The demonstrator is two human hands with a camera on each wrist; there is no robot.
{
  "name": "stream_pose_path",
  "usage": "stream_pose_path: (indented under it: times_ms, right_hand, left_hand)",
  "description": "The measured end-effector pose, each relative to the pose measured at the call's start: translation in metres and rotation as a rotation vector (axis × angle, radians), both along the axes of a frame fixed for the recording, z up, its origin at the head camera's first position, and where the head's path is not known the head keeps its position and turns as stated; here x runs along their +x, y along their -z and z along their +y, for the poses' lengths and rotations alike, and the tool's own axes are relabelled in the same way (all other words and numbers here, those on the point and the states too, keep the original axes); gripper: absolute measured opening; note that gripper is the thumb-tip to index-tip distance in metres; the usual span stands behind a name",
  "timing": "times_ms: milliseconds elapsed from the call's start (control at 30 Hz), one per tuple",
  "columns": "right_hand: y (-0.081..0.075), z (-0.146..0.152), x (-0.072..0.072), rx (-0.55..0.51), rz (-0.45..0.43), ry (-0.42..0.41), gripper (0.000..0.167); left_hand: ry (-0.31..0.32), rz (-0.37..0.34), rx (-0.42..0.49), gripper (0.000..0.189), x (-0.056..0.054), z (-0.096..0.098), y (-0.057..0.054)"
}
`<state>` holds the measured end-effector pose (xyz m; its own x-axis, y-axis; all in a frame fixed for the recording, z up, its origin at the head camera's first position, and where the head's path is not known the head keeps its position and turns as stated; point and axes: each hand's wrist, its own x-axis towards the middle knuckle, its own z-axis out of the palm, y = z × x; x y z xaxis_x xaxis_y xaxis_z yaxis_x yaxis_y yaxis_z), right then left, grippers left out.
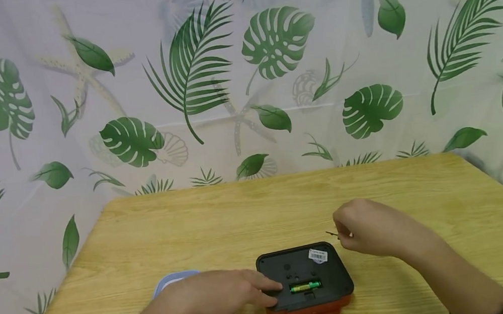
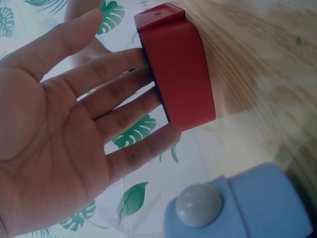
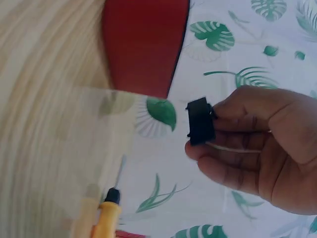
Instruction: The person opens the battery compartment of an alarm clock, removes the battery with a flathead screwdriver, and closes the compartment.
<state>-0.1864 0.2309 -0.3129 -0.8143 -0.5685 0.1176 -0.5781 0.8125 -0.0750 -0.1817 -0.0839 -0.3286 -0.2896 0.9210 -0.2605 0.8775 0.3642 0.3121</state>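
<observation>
A red device with a black back [image 1: 298, 263] lies back up on the table. A green battery [image 1: 305, 287] sits in the uncovered compartment in that back, and a white barcode sticker [image 1: 318, 255] is near its far edge. My left hand [image 1: 221, 299] rests its extended fingertips on the back's left side; in the left wrist view the palm shows with nothing in it. Beyond the device's far right corner, my right hand [image 1: 367, 229] pinches a small black battery cover [image 3: 201, 121] between thumb and fingers, held apart from the device.
A light blue object [image 2: 267, 198] with a round white knob stands left of the device, partly behind my left forearm. The right wrist view has a screwdriver [image 3: 107, 218] with a yellow and black handle on the wooden table [image 1: 193, 218]. A leaf-patterned cloth [image 1: 215, 155] hangs behind.
</observation>
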Motion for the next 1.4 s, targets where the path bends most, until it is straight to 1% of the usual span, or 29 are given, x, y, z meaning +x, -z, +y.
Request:
stream_pose_path:
  times_ms: [200,300,367,467,533,600,667,733,800,867,900,1000,1067,1200,1400]
  right_hand:
    - [0.017,0.011,-0.009,0.029,-0.117,0.066,0.030]
    - [0.025,0.014,-0.010,0.042,-0.196,0.095,0.029]
    - [0.030,0.015,-0.010,0.052,-0.248,0.110,0.032]
    - [0.034,0.014,-0.011,0.067,-0.347,0.137,0.039]
    - [0.034,0.012,-0.012,0.085,-0.389,0.138,0.042]
    - [0.033,0.012,-0.014,0.094,-0.420,0.139,0.042]
    - [0.031,0.013,-0.016,0.095,-0.419,0.133,0.038]
    - [0.028,0.017,-0.018,0.084,-0.397,0.141,0.030]
    - [0.024,0.021,-0.022,0.076,-0.350,0.160,0.016]
    - [0.021,0.026,-0.024,0.076,-0.307,0.194,0.007]
    - [0.020,0.028,-0.025,0.081,-0.294,0.213,0.008]
    - [0.019,0.032,-0.026,0.108,-0.287,0.263,0.018]
    - [0.020,0.034,-0.026,0.123,-0.316,0.289,0.019]
    - [0.022,0.036,-0.026,0.139,-0.363,0.314,0.018]
    - [0.025,0.040,-0.027,0.136,-0.427,0.336,0.022]
  left_hand:
    - [-0.016,0.002,0.020,0.047,0.002,0.001,0.004]
    - [-0.024,-0.014,0.015,0.048,0.004,0.002,0.005]
    - [-0.027,-0.009,0.012,0.048,0.004,0.001,0.005]
    - [-0.048,0.007,0.004,0.048,0.005,0.000,0.004]
    - [-0.056,0.038,0.001,0.048,0.004,-0.002,0.003]
    - [-0.069,0.049,-0.003,0.048,0.004,-0.003,0.001]
    - [-0.073,0.048,-0.003,0.048,0.003,-0.003,0.000]
    - [-0.079,0.041,-0.003,0.049,0.003,-0.003,0.000]
    - [-0.092,0.029,-0.007,0.049,0.003,-0.004,-0.001]
    - [-0.100,0.014,-0.012,0.049,0.003,-0.005,-0.001]
    - [-0.101,0.009,-0.014,0.049,0.004,-0.005,-0.001]
    - [-0.093,0.004,-0.017,0.049,0.004,-0.005,-0.001]
    - [-0.078,0.018,-0.018,0.049,0.005,-0.005,-0.001]
    - [-0.054,0.042,-0.031,0.048,0.005,-0.004,-0.002]
    - [-0.033,0.023,-0.051,0.049,0.004,-0.003,-0.003]
